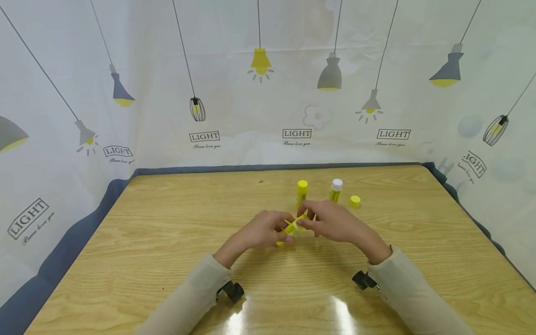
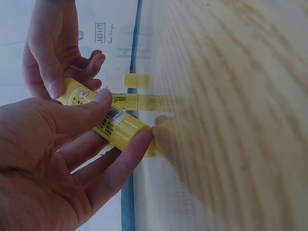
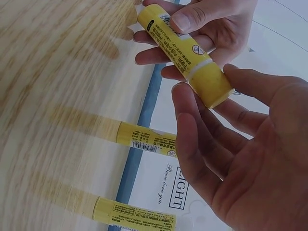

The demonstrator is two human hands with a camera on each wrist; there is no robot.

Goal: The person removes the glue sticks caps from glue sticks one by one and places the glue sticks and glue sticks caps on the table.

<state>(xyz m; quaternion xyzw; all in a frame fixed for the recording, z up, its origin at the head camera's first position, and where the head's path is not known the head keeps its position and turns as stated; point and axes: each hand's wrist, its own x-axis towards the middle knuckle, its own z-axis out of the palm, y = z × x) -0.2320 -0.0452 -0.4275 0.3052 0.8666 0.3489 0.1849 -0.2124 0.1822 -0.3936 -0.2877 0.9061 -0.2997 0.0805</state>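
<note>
A yellow glue stick [image 1: 291, 227] is tilted between both hands, low over the table. My left hand [image 1: 264, 229] grips its barrel, the thumb laid along the printed label, which carries a barcode [image 2: 114, 114] in the left wrist view. The right hand [image 1: 332, 221] pinches the yellow cap [image 3: 211, 85] at the other end between thumb and fingers. A pale ring [image 3: 199, 69] shows where cap and barrel meet. Just beyond the hands stands a second glue stick [image 1: 302, 188] with a yellow cap, partly hidden by the right hand.
Another glue stick [image 1: 336, 186] with a white top stands farther right. Beside it a loose yellow cap [image 1: 355, 201] sits on the wooden table [image 1: 176, 218]. A white cloth printed with lamps [image 1: 251, 116] hangs behind the table and along both sides.
</note>
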